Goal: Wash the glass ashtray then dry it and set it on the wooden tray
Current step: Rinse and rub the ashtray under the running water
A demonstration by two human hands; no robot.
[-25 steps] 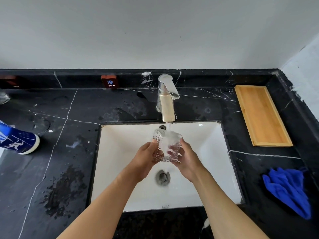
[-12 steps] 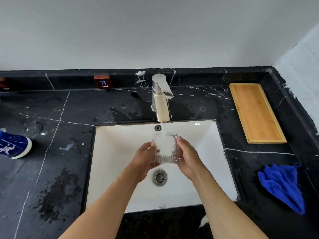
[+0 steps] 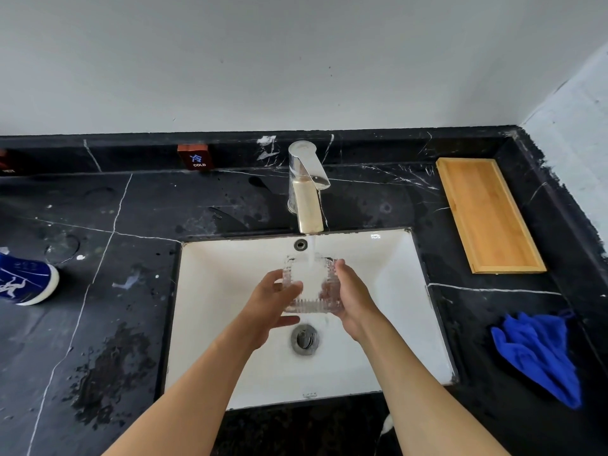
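Two bare forearms reach over the near edge of a white rectangular sink (image 3: 210,340) set into a black marble tabletop (image 3: 98,291). The left hand (image 3: 269,307) and right hand (image 3: 353,301) clasp the ribbed glass ashtray (image 3: 309,287) between them, one grip on each side, holding it above the drain (image 3: 304,339). A stream of water (image 3: 312,250) runs from the chrome faucet (image 3: 306,189) straight into the ashtray. On the tabletop to the right, a crumpled blue cloth (image 3: 539,353) lies near the front; farther back, well apart from the sink, sits the wooden tray (image 3: 487,215), close to the corner of the wall. To the left, wet patches darken the stone, and a blue-and-white object (image 3: 24,279) shows at the frame's edge. Against the dark backsplash behind the faucet stands a small red tag marked "COLD" (image 3: 196,157), beneath a plain white wall (image 3: 296,60).
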